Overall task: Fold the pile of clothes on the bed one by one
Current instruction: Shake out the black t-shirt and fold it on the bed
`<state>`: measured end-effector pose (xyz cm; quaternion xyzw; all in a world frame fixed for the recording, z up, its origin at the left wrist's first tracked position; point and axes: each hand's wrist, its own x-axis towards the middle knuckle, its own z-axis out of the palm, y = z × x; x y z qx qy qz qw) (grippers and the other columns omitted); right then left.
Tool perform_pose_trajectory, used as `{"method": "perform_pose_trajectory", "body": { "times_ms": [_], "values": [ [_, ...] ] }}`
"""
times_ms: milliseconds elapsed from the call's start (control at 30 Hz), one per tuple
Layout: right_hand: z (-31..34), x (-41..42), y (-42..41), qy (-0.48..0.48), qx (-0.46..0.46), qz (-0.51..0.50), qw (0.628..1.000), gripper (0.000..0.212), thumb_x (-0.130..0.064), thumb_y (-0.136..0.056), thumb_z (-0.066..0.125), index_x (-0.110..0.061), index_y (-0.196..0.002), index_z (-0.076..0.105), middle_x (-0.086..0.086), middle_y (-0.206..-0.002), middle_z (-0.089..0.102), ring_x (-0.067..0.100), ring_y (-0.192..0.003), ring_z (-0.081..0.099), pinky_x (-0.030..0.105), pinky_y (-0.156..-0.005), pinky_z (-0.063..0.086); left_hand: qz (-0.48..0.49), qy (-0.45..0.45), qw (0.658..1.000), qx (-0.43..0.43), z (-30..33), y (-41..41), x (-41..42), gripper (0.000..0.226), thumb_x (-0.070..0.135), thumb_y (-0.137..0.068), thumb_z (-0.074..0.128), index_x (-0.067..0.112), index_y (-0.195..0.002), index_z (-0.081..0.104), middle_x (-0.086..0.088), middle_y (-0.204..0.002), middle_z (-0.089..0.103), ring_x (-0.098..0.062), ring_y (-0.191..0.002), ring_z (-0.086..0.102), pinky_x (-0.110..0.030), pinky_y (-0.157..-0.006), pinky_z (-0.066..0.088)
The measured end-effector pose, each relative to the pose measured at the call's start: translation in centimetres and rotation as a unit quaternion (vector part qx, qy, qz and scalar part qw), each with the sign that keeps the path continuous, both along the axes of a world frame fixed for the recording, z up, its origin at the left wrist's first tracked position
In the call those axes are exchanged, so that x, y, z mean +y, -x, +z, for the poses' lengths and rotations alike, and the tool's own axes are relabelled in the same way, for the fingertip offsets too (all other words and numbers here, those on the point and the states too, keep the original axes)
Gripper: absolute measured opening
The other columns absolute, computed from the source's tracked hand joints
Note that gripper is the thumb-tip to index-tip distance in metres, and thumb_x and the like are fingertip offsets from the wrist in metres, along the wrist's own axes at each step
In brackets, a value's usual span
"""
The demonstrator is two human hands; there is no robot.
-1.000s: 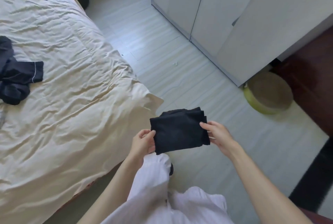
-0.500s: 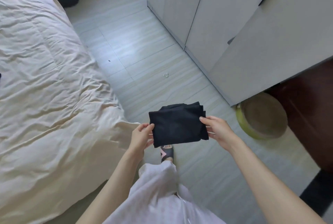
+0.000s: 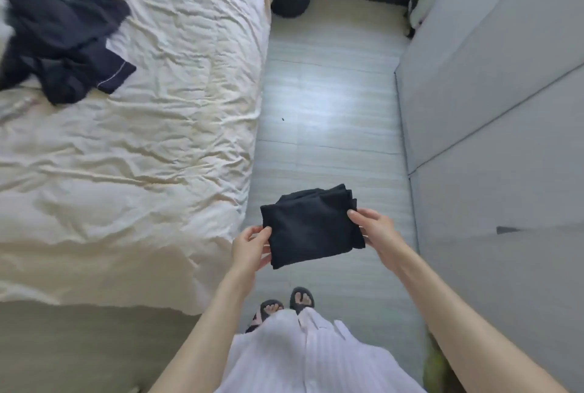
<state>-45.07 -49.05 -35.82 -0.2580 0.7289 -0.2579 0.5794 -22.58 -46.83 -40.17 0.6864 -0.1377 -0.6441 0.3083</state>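
folded garment [image 3: 311, 230]: black cloth folded into a compact, layered rectangle, stacked edges showing along its far and right sides; held flat in the air above the floor, just off the bed's right edge near its near corner, pinched at its left edge and right edge.

pile of clothes [image 3: 60, 35]: dark, crumpled and unfolded, one piece with thin pale piping along a hem; lies on the bed [image 3: 164, 140] toward its far left part, blurred.

bed: covered in a wrinkled cream sheet.
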Motion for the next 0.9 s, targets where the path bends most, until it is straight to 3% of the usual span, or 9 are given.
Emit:
{"method": "perform_pose_trajectory", "body": {
  "times_ms": [133, 367, 500, 600, 700, 900],
  "values": [
    [-1.1, -7.8, -3.2, 0.017, 0.006, 0.132, 0.991, 0.018, -0.022, -0.091, 0.060, -0.017, -0.107, 0.067, 0.001, -0.099, 0.071, 0.017, -0.092, 0.066, 0.027, -0.074, 0.050, 0.135, 0.026, 0.991, 0.007, -0.5, -2.0, -1.8, 0.006, 0.020, -0.093, 0.059, 0.014, -0.093, 0.059, -0.005, -0.089, 0.066, -0.015, -0.070, 0.065, -0.022, -0.054, 0.049],
    [-2.7, -19.5, -11.6, 0.047, 0.035, 0.304, 0.951, 0.011, -0.022, -0.091, 0.059, -0.022, -0.098, 0.067, 0.001, -0.094, 0.071, 0.018, -0.088, 0.066, 0.027, -0.070, 0.052, 0.299, 0.030, 0.954, 0.018, -1.6, -5.8, -6.4, 0.008, 0.020, -0.092, 0.059, 0.013, -0.094, 0.059, -0.005, -0.085, 0.067, -0.016, -0.071, 0.065, -0.032, -0.069, 0.051],
    [-5.2, -26.1, -17.9, 0.068, 0.045, 0.382, 0.920, 0.015, -0.021, -0.092, 0.056, -0.022, -0.104, 0.065, -0.010, -0.086, 0.069, 0.006, -0.078, 0.065, 0.016, -0.056, 0.048, 0.383, 0.025, 0.923, 0.033, -4.0, -9.0, -10.9, 0.005, 0.016, -0.093, 0.058, 0.012, -0.092, 0.059, -0.006, -0.086, 0.067, -0.015, -0.073, 0.065, -0.023, -0.054, 0.053],
    [-7.9, -30.4, -22.6, 0.077, 0.053, 0.434, 0.896, 0.016, -0.018, -0.093, 0.053, -0.024, -0.103, 0.063, -0.011, -0.085, 0.067, 0.003, -0.075, 0.063, 0.012, -0.051, 0.046, 0.421, 0.022, 0.907, 0.018, -6.3, -11.6, -14.5, 0.005, 0.015, -0.093, 0.057, 0.011, -0.091, 0.057, -0.008, -0.088, 0.065, -0.015, -0.071, 0.064, -0.023, -0.055, 0.053],
    [-10.2, -34.2, -26.6, 0.083, 0.050, 0.474, 0.875, 0.021, -0.015, -0.093, 0.051, -0.022, -0.108, 0.063, -0.007, -0.088, 0.067, 0.006, -0.078, 0.064, 0.016, -0.056, 0.048, 0.445, 0.036, 0.895, 0.000, -8.3, -13.8, -17.5, 0.006, 0.015, -0.093, 0.056, 0.013, -0.088, 0.056, -0.006, -0.087, 0.064, -0.013, -0.067, 0.065, -0.021, -0.054, 0.053],
    [-13.5, -40.5, -31.9, 0.116, 0.037, 0.511, 0.851, 0.017, -0.018, -0.094, 0.050, -0.028, -0.099, 0.063, -0.009, -0.084, 0.069, 0.005, -0.074, 0.065, 0.018, -0.059, 0.050, 0.459, 0.074, 0.883, -0.065, -12.2, -16.6, -23.1, 0.007, 0.021, -0.095, 0.054, 0.022, -0.088, 0.053, -0.004, -0.099, 0.059, -0.020, -0.079, 0.064, -0.026, -0.062, 0.054]
  ]
}}
